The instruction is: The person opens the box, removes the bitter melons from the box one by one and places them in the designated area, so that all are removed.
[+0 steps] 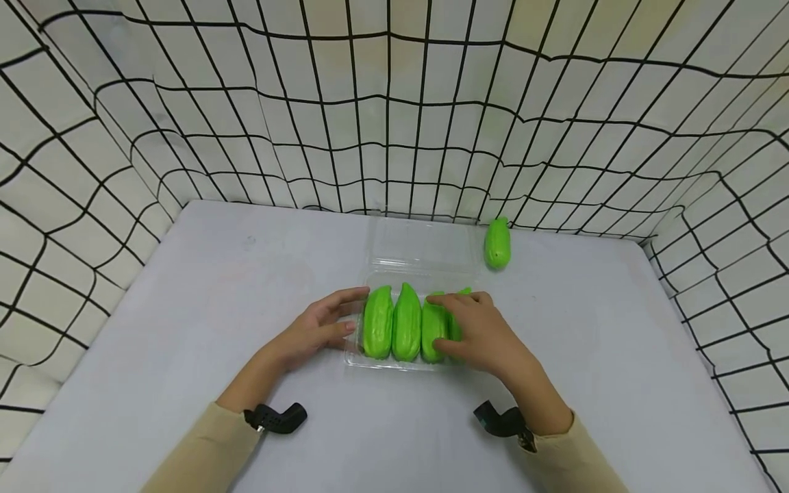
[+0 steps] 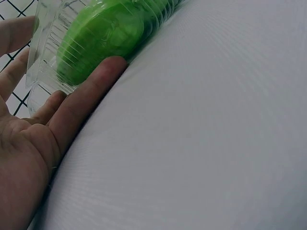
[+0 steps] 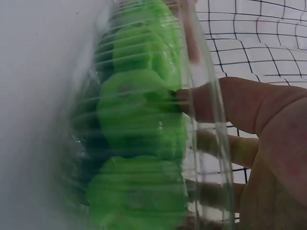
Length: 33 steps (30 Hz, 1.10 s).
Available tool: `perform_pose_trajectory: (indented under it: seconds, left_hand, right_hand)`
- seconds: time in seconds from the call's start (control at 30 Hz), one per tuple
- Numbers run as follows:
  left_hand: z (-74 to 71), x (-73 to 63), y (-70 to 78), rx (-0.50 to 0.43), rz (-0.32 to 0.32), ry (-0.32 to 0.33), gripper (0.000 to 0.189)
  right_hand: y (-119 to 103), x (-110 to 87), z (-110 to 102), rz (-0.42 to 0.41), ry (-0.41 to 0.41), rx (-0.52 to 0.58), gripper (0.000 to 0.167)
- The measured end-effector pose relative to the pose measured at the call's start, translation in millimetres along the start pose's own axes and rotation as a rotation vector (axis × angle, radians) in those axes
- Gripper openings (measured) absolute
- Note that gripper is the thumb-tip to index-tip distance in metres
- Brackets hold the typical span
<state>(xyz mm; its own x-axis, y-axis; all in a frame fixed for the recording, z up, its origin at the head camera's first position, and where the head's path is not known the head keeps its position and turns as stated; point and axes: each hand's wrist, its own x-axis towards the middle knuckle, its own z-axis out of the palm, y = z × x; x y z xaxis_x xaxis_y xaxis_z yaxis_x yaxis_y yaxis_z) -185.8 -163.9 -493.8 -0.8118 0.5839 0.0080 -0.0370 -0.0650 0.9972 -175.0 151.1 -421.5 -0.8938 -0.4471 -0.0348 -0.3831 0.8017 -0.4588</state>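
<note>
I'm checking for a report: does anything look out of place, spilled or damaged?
One green gourd-like vegetable lies alone on the table, beside the open lid; it looks odd because four others sit in a row in the clear plastic tray. I see no spill or damage.

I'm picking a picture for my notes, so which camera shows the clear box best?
The head view: it shows the box nearly whole, lid open, right hand covering part. The left wrist view shows only a ribbed corner; the right wrist, a blurry ribbed wall.
</note>
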Motion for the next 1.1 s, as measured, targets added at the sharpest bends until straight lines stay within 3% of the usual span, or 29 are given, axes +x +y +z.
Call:
perform_pose_trajectory:
  seconds: [0.27,0.53,0.73,1.1]
  left_hand:
    - [1.1,0.0,2.8,0.012,-0.010,0.003,0.059]
    - [0.5,0.0,2.6,0.009,-0.004,0.001,0.059]
    - [-0.2,0.6,1.9,0.016,0.004,0.003,0.059]
    - [0.8,0.3,2.2,0.019,-0.009,0.010,0.060]
  right_hand:
    - [-7,3.9,14,0.016,0.033,-0.172,0.076]
    - [-8,6.0,13,0.036,0.088,-0.149,0.069]
    - [-6,3.5,-3,0.016,0.077,0.028,0.071]
    - [6,3.4,-19,0.002,0.044,0.512,0.071]
